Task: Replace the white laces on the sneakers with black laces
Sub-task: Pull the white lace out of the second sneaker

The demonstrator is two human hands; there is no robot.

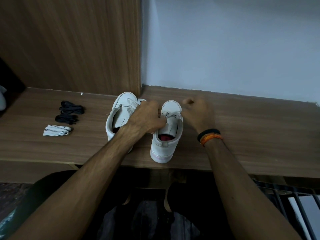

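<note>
Both hands are working the right sneaker (167,130) on the surface (251,129), left hand (147,118) gripping its tongue, right hand (197,113) curled, seemingly tugging a white lace (171,115), black laces (71,111) lying untouched well to the left.

Wooden shelf (259,122) against a pale wall (225,45), wood-grain panel (69,42) at left.
</note>
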